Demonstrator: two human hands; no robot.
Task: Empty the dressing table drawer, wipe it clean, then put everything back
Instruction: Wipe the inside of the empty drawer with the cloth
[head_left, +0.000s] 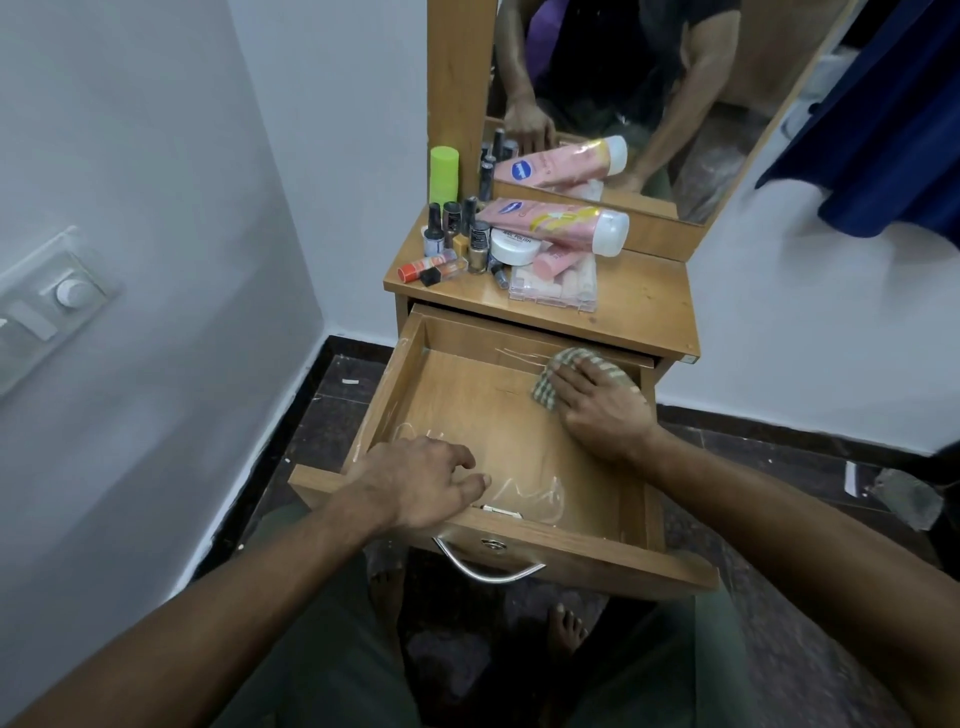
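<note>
The wooden drawer (395, 374) is pulled out and holds nothing but white smears on its bottom. My right hand (597, 405) presses a checked cloth (550, 387) flat against the drawer's back right corner. My left hand (415, 483) rests on the drawer's front edge with its fingers curled over the rim. On the dressing table top (644, 301) lie a pink lotion tube (556, 221), several nail polish bottles (467, 239), a white jar (514, 244) and a clear case (556, 291).
A green cylinder (444, 174) stands at the back left of the top, by the mirror (675, 104). A white wall with a switch panel (47, 306) is on the left. Blue fabric (883, 130) hangs at the right. My bare feet stand on the dark floor under the drawer.
</note>
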